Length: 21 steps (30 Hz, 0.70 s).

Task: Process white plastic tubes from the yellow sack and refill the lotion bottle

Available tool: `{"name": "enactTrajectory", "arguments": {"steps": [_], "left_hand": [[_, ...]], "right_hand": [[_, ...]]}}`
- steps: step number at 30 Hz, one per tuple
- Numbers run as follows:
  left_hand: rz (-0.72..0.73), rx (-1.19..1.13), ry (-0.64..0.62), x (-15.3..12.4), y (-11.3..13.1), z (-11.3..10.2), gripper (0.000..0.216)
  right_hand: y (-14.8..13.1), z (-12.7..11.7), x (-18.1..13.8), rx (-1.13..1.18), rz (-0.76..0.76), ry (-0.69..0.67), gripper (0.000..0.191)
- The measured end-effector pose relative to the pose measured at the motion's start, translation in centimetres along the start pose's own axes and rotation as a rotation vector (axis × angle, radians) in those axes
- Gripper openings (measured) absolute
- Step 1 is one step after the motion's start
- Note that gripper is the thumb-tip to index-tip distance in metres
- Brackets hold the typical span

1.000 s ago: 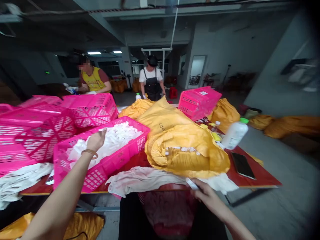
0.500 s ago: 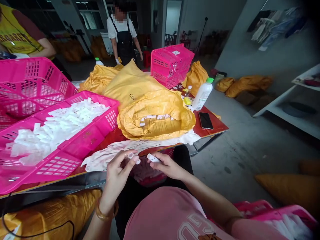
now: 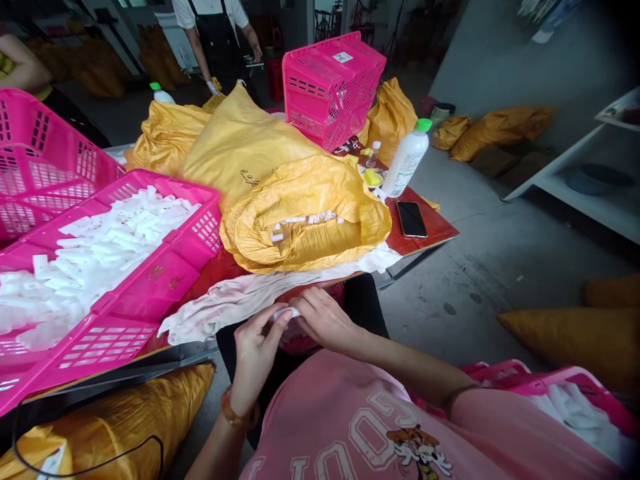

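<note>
Above my lap, my left hand (image 3: 260, 343) pinches a short white tube (image 3: 286, 312) between thumb and fingers. My right hand (image 3: 325, 319) meets it there, its fingers curled over the tube's right end and hiding part of it. Just beyond both hands, a crumpled white cloth (image 3: 215, 307) lies along the table's front edge. Behind the cloth sits a yellow sack (image 3: 305, 257) with its mouth rolled back, several small white pieces (image 3: 320, 218) inside. To the left, a pink basket (image 3: 150, 280) holds a heap of white tube-like pieces (image 3: 115, 247).
On the red table (image 3: 435, 230) are a phone (image 3: 411, 219), a white bottle with green cap (image 3: 407, 160) and a tipped pink basket (image 3: 325, 87). A co-worker in a dark apron (image 3: 220, 47) stands behind. Another yellow sack (image 3: 130, 420) lies below left.
My hands have come together; the tube in my right hand now meets the piece in my left, and my fingers cover more of it. The view has tilted down.
</note>
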<state>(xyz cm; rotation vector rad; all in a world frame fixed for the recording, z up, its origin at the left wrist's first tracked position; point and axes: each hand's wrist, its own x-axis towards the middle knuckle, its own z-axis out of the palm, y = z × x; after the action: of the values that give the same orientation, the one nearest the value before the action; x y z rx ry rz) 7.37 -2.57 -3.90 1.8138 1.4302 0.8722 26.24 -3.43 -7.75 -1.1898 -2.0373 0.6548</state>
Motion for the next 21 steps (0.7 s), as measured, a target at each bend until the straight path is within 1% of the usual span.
{"name": "enactTrajectory", "arguments": {"steps": [2,4,6,8,9,11,14,15,18,19,21], "left_hand": [[-0.044,-0.108,-0.045,0.1,-0.5,0.4,0.029],[-0.047,-0.185,-0.091,0.1,-0.9,0.2,0.032],[0.002,-0.197,-0.077,0.3,-1.0,-0.5,0.029],[0.089,-0.147,-0.091,0.6,-0.8,-1.2,0.016],[0.130,-0.117,-0.121,0.7,-0.6,-1.5,0.010],[0.183,-0.080,-0.200,1.0,-0.1,-1.7,0.015],[0.211,-0.101,-0.249,1.1,0.4,-1.7,0.020],[0.226,-0.118,-0.260,1.0,0.5,-1.7,0.019],[0.290,-0.178,-0.277,0.5,0.2,-1.7,0.016],[0.307,-0.187,-0.279,0.3,0.1,-1.7,0.015],[0.332,-0.190,-0.289,-0.1,-0.2,-1.9,0.015]], "right_hand": [[0.1,-0.5,0.3,0.135,0.014,-0.070,0.022],[0.2,-1.1,0.6,0.363,0.066,-0.157,0.023],[0.2,-1.7,0.7,0.594,0.127,-0.237,0.026],[0.1,-1.9,0.8,0.848,0.204,-0.337,0.030],[0.0,-2.0,0.8,0.984,0.251,-0.388,0.031],[-0.1,-1.9,0.7,1.217,0.351,-0.446,0.034],[-0.1,-1.9,0.6,1.436,0.467,-0.495,0.034],[0.0,-1.9,0.5,1.508,0.496,-0.552,0.033],[0.6,-1.6,0.4,1.720,0.552,-0.791,0.031],[0.8,-1.4,0.3,1.763,0.552,-0.846,0.031],[1.1,-0.8,0.1,1.799,0.540,-0.909,0.032]]}}
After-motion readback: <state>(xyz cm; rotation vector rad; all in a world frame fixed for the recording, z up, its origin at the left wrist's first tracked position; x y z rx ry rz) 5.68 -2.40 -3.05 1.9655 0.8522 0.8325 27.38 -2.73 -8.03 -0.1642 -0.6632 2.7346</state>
